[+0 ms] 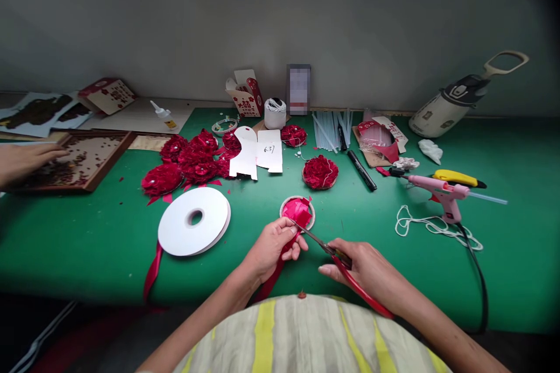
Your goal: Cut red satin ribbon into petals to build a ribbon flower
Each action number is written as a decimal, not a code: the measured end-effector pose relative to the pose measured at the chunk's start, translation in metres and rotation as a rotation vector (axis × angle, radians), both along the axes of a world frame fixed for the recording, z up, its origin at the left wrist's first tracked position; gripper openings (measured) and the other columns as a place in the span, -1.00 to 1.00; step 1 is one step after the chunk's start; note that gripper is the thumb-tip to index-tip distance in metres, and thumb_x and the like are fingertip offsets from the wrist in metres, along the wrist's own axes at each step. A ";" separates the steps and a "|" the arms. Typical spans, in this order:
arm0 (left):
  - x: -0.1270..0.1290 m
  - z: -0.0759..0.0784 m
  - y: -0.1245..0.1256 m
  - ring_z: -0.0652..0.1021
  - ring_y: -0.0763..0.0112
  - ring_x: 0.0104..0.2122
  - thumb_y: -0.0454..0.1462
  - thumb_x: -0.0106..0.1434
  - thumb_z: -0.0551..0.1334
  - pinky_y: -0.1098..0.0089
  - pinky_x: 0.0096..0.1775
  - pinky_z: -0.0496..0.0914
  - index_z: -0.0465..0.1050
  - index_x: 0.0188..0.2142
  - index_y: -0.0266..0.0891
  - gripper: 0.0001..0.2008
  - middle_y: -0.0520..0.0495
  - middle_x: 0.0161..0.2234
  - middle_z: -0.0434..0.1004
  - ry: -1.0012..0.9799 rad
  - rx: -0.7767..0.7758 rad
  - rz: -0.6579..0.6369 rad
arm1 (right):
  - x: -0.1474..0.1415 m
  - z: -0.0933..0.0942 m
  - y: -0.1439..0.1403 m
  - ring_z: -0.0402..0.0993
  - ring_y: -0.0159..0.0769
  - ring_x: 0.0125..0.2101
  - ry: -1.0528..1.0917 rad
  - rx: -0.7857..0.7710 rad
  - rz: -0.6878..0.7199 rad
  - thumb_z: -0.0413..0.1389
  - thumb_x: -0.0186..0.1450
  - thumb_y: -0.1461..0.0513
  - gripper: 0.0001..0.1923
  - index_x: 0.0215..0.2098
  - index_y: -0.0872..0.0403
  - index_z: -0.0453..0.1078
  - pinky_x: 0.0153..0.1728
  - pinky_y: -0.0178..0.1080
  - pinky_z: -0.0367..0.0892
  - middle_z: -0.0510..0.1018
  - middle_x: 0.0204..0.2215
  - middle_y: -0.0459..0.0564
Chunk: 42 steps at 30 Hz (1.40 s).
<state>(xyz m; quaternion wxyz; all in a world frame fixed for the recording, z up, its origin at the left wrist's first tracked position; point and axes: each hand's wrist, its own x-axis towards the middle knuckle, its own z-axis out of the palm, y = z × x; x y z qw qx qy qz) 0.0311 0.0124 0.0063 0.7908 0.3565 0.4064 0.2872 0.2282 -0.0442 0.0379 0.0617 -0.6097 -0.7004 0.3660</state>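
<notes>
Left hand [273, 249]: I find thumb and forefinger pinching a red ribbon [273, 281] at the near edge of a small ring [312, 217], the remaining fingers loosely curled. The ribbon runs down from this grip toward the striped shirt [301, 338]. Right hand [365, 268]: I find its fingers closed on the red-handled scissors [321, 243], blade tips at the left fingertips; I cannot tell whether the blades touch the ribbon. The ring lies on the green surface [258, 201], just ahead of the left hand, with bright red ribbon pieces [296, 210] inside it.

To the left I record a white spool [179, 227], red ribbon hanging from its left side, and behind it a cluster of red flowers [199, 157]. Beyond the ring sits a separate red flower [321, 172], with a black marker [361, 170] to its right. Farther right, a pink glue gun [446, 192] lies near a yellow cutter [457, 177] and white cord [420, 221]. At far left, another person's hand [39, 158] is over a shallow tray [112, 161].
</notes>
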 end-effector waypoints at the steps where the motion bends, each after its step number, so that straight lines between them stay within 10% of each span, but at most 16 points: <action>1: 0.000 -0.001 0.001 0.36 0.61 -0.67 -0.18 0.18 0.16 0.55 -0.65 0.00 0.23 -0.35 -0.30 -0.80 -0.08 -0.50 0.47 0.003 -0.005 0.002 | 0.000 -0.001 0.001 0.35 -0.32 -0.58 -0.002 -0.002 -0.003 0.00 0.21 -0.09 -0.63 -0.33 0.02 0.37 -0.56 -0.36 0.04 0.44 -0.61 -0.12; 17: -0.006 0.000 0.002 0.36 0.60 -0.70 -0.14 0.13 0.20 0.59 -0.70 -0.02 0.24 -0.36 -0.28 -0.75 -0.08 -0.54 0.49 0.121 -0.079 0.023 | 0.007 -0.015 0.012 0.32 -0.32 -0.61 -0.014 -0.017 -0.003 -0.01 0.21 -0.08 -0.60 -0.33 0.04 0.43 -0.58 -0.36 0.03 0.43 -0.65 -0.08; 28: -0.027 0.007 -0.005 0.19 0.67 -0.71 -0.28 0.18 0.10 0.57 -0.65 -0.01 0.25 -0.27 -0.26 -0.87 0.07 -0.62 0.36 0.013 -0.019 0.206 | 0.019 0.014 0.006 0.19 -0.39 -0.55 0.204 -0.216 0.014 -0.02 0.21 -0.10 -0.55 -0.22 0.08 0.37 -0.53 -0.36 0.13 0.36 -0.54 -0.12; 42: -0.002 0.025 -0.018 0.45 0.51 -0.62 -0.21 0.23 0.13 0.53 -0.59 0.20 0.13 0.03 -0.21 -0.62 -0.11 -0.42 0.50 -0.163 0.017 -0.144 | -0.036 0.004 0.029 0.29 -0.43 -0.59 0.735 0.092 -0.307 0.10 0.15 0.21 -0.66 -0.10 0.10 0.24 -0.52 -0.37 0.26 0.38 -0.54 -0.16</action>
